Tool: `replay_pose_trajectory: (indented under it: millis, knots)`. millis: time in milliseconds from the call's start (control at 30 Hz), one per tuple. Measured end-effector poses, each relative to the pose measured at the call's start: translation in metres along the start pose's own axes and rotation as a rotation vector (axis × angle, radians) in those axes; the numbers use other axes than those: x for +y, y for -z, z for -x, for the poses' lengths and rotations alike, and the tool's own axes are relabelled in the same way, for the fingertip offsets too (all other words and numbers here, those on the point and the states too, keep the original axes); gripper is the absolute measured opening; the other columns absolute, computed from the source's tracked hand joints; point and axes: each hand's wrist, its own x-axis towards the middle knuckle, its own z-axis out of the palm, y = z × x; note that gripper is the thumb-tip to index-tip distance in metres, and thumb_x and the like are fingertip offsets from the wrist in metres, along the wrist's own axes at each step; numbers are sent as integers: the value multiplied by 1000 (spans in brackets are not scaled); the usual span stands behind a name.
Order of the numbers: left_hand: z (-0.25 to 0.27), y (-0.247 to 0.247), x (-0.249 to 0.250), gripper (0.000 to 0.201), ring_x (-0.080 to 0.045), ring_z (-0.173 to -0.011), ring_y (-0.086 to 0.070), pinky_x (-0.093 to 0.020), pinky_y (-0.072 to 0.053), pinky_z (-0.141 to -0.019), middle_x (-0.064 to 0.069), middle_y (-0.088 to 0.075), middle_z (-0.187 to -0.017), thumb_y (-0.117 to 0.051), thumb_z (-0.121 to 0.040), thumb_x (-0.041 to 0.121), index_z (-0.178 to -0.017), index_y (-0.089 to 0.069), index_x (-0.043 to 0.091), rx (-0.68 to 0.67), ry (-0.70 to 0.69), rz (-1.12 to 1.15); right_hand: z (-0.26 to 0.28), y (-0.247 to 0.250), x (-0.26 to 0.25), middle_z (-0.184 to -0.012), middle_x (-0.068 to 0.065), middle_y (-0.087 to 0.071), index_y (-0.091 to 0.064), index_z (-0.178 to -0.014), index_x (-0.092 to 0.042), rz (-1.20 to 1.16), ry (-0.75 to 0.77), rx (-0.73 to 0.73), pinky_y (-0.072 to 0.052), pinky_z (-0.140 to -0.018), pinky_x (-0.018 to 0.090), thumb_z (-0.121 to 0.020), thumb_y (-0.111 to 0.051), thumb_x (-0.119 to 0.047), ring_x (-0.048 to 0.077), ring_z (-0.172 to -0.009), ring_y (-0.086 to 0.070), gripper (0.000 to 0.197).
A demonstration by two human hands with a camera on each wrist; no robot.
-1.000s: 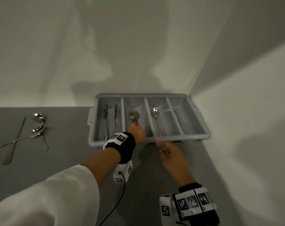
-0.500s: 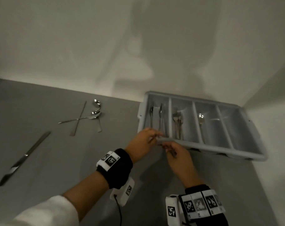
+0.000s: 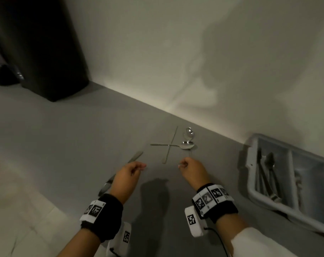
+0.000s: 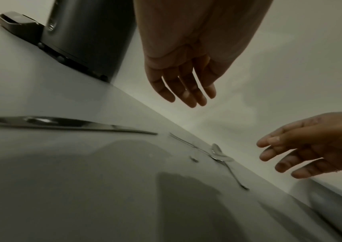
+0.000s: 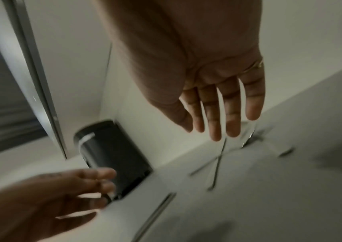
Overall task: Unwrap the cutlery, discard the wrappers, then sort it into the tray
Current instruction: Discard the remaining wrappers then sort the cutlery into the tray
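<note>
Head view: both hands hover over the grey counter (image 3: 65, 138), left hand (image 3: 128, 172) above a knife (image 3: 134, 157), right hand (image 3: 191, 169) just short of 2 spoons (image 3: 187, 145) crossing a thin utensil. Fingers look loosely bent, gripping nothing. Tray (image 3: 250, 158) sits far right with some cutlery already in. Left wrist view: fingers (image 4: 186, 91) loose, knife (image 4: 68, 125) lying flat. Right wrist view: fingers (image 5: 232, 117) straight, pretty blurry, black bin (image 5: 116, 157) by the wall.
</note>
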Motion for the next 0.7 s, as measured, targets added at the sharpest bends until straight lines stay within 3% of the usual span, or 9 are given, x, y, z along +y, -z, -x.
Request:
replay_pose_trajectory:
  millis: [67, 167, 233, 300, 367, 400, 500, 567, 700]
  knots:
    - [-11, 19, -11, 27, -11, -94, -58, -20, -39, -84, 0, -65, -102, -46, -89, 1, -83, -63, 22, -16, 28, -42, -23, -18, -21, -105, 15, -67, -63, -99, -5, 73, -44, -42, -46, -83, 32, -88, -56, -22, 32, -102, -60, 21]
    - [-26, 43, -31, 20, -13, -87, -59, -20, -40, -78, 2, -66, -98, -51, -89, 9, -96, -68, 16, -24, 22, -131, -56, -40, -45, -104, 15, -67, -63, -91, -7, 112, -138, -60, -48, -78, 34, -87, -55, -28, 33, -100, -62, 23]
    - [-29, 54, -41, 17, -13, -83, -62, -22, -43, -73, 5, -67, -91, -54, -88, 15, -91, -69, 24, -23, 23, -161, -71, -47, -51, -103, 15, -69, -65, -94, -3, 118, -231, -77, -45, -70, 30, -86, -57, -38, 31, -92, -64, 37]
    - [-34, 62, -53, 27, -13, -82, -63, -23, -45, -73, 6, -67, -88, -56, -87, 15, -78, -62, 40, -52, 41, -141, -82, -52, -57, -108, 13, -68, -66, -102, -3, 173, -312, -146, -48, -74, 32, -85, -57, -45, 30, -92, -63, 46]
    - [-39, 66, -62, 40, -14, -82, -63, -23, -45, -76, 5, -67, -89, -53, -86, 10, -71, -53, 47, -73, 65, -134, -87, -54, -60, -111, 13, -67, -65, -105, -2, 201, -356, -160, -50, -81, 33, -87, -57, -40, 32, -100, -63, 43]
    - [-40, 67, -65, 43, -14, -82, -63, -23, -44, -77, 4, -67, -89, -52, -86, 8, -71, -51, 47, -75, 72, -135, -88, -55, -60, -108, 14, -67, -65, -102, -1, 184, -372, -148, -49, -79, 32, -87, -57, -33, 32, -96, -63, 36]
    - [-43, 68, -65, 29, -14, -85, -61, -22, -40, -77, 5, -65, -92, -50, -88, 11, -82, -58, 38, -124, 95, -160, -85, -53, -61, -92, 16, -65, -61, -75, -4, 182, -375, -125, -49, -72, 30, -84, -55, -16, 29, -75, -58, 16]
    - [-47, 64, -63, 18, -13, -86, -58, -21, -38, -77, 4, -63, -95, -50, -90, 17, -95, -62, 30, -172, 102, -194, -81, -49, -63, -96, 13, -65, -61, -76, -8, 184, -350, -141, -49, -72, 27, -82, -58, -15, 29, -85, -62, 10]
    - [-70, 48, -64, 27, -26, -102, -61, -29, -44, -85, -9, -63, -117, -53, -88, 15, -113, -61, 15, -218, 70, -290, -71, -48, -58, -105, 14, -65, -65, -86, -6, 250, -393, -231, -47, -74, 26, -79, -60, -15, 29, -98, -64, 12]
